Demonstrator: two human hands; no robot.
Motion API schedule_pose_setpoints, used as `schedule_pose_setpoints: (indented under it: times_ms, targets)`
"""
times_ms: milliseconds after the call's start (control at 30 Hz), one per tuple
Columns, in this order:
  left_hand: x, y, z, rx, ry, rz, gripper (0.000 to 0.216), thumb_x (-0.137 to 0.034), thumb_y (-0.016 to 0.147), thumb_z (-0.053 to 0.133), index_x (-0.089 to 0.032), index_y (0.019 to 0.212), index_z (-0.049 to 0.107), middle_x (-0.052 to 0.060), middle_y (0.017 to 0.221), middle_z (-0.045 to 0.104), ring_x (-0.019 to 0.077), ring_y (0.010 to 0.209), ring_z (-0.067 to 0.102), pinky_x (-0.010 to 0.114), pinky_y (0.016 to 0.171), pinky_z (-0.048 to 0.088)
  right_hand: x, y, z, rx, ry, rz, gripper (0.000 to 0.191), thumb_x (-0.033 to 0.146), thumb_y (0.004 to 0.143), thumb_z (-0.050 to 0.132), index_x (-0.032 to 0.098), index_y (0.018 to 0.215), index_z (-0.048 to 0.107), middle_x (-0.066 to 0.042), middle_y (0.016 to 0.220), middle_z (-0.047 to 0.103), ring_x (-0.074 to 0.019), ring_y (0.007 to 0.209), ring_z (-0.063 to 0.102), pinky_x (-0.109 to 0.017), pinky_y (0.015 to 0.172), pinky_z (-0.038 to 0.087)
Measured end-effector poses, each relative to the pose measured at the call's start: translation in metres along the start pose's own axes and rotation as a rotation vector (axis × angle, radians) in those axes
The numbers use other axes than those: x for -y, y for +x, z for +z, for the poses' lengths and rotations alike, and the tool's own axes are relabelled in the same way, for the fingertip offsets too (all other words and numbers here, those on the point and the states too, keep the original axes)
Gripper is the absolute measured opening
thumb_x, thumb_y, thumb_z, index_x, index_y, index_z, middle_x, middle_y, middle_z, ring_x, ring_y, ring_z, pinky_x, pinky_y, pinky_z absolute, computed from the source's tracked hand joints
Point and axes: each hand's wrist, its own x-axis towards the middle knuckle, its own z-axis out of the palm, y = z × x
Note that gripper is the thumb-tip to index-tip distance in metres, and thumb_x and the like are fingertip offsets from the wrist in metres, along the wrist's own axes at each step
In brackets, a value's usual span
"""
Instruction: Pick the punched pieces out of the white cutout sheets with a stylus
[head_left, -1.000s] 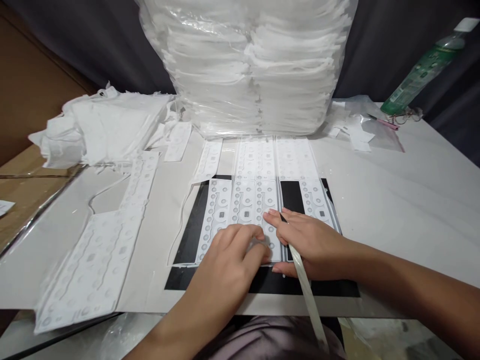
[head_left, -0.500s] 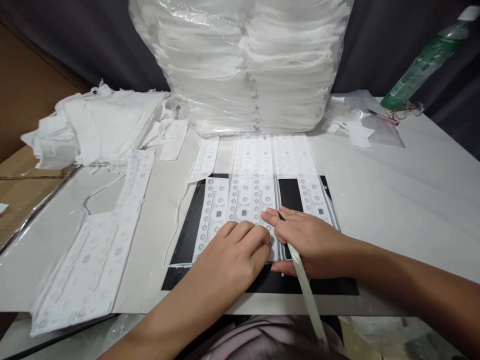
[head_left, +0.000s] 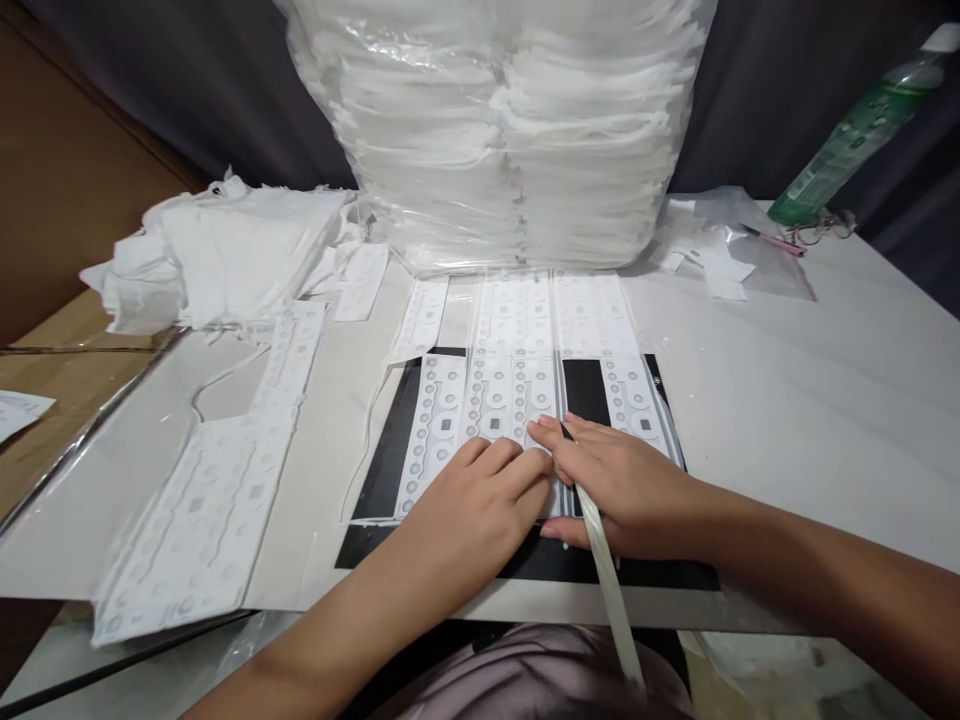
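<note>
White die-cut sheets (head_left: 510, 395) with round and square punched shapes lie over a black mat (head_left: 382, 455) on the table. My left hand (head_left: 476, 505) rests on the lower part of those sheets, fingers curled and pressing down at the fingertips. My right hand (head_left: 619, 485) lies flat just to the right, touching the left hand, fingers stretched over the sheet. It holds a long thin white strip tool (head_left: 607, 580) that runs from between its fingers back toward my body.
A tall plastic-wrapped stack of white sheets (head_left: 502, 130) stands at the back. Loose white offcuts (head_left: 217, 250) pile at the left, with a peeled sheet (head_left: 217, 490) nearer. A green bottle (head_left: 847, 130) leans at the far right beside scraps (head_left: 712, 260). Cardboard (head_left: 52, 180) borders the left.
My left hand has slid slightly right and forward across the sheet, closing up against the right hand. The right hand and strip tool have stayed put.
</note>
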Motion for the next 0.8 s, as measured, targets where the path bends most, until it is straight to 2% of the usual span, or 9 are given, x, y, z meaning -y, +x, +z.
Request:
schedule_pose_setpoints:
  times_ms: [133, 267, 433, 500, 633, 800]
  targets:
    - [0.001, -0.006, 0.004, -0.020, -0.024, -0.006, 0.009, -0.011, 0.090, 0.049, -0.013, 0.090, 0.057, 0.009, 0.099, 0.056, 0.0231, 0.085, 0.047, 0.036, 0.073, 0.036, -0.001, 0.001, 0.000, -0.001, 0.016, 0.014, 0.071, 0.045, 0.085, 0.059, -0.001, 0.135, 0.038, -0.024, 0.139, 0.046, -0.0279, 0.131, 0.044, -0.044, 0.111, 0.035]
    - [0.003, -0.012, 0.002, -0.074, -0.085, -0.029, 0.020, -0.007, 0.092, 0.038, -0.013, 0.087, 0.056, 0.010, 0.098, 0.055, 0.0224, 0.085, 0.047, 0.036, 0.074, 0.039, -0.001, 0.000, -0.001, 0.023, 0.050, 0.040, 0.074, 0.043, 0.085, 0.059, -0.001, 0.139, 0.033, -0.024, 0.139, 0.047, -0.0281, 0.132, 0.042, -0.045, 0.112, 0.034]
    - [0.006, -0.026, -0.003, -0.188, -0.222, -0.250, 0.023, -0.011, 0.092, 0.035, -0.015, 0.082, 0.056, 0.006, 0.093, 0.054, 0.0188, 0.084, 0.048, 0.032, 0.074, 0.041, -0.001, 0.000, -0.003, 0.075, 0.099, 0.077, 0.073, 0.042, 0.086, 0.058, 0.004, 0.142, 0.030, -0.021, 0.139, 0.048, -0.0296, 0.135, 0.038, -0.050, 0.111, 0.033]
    - [0.005, -0.032, -0.004, -0.191, -0.270, -0.311, 0.021, -0.013, 0.092, 0.037, -0.015, 0.083, 0.056, 0.005, 0.092, 0.053, 0.0188, 0.087, 0.049, 0.032, 0.075, 0.042, -0.002, 0.000, -0.004, 0.087, 0.112, 0.080, 0.073, 0.043, 0.086, 0.057, 0.006, 0.143, 0.029, -0.020, 0.139, 0.049, -0.0291, 0.136, 0.037, -0.049, 0.112, 0.033]
    - [0.003, -0.032, -0.002, -0.164, -0.301, -0.253, 0.015, -0.016, 0.094, 0.044, -0.018, 0.095, 0.059, 0.005, 0.103, 0.057, 0.0209, 0.095, 0.050, 0.036, 0.081, 0.041, -0.002, -0.001, -0.004, 0.086, 0.124, 0.076, 0.075, 0.044, 0.087, 0.056, 0.010, 0.146, 0.024, -0.018, 0.138, 0.050, -0.0280, 0.137, 0.035, -0.049, 0.113, 0.031]
    - [0.001, -0.025, -0.001, -0.182, -0.357, -0.241, 0.009, -0.013, 0.094, 0.046, -0.017, 0.099, 0.052, 0.002, 0.091, 0.059, 0.0183, 0.089, 0.051, 0.035, 0.083, 0.038, -0.003, -0.002, -0.004, 0.084, 0.126, 0.077, 0.075, 0.045, 0.088, 0.055, 0.009, 0.146, 0.025, -0.017, 0.139, 0.050, -0.0274, 0.137, 0.036, -0.048, 0.112, 0.031]
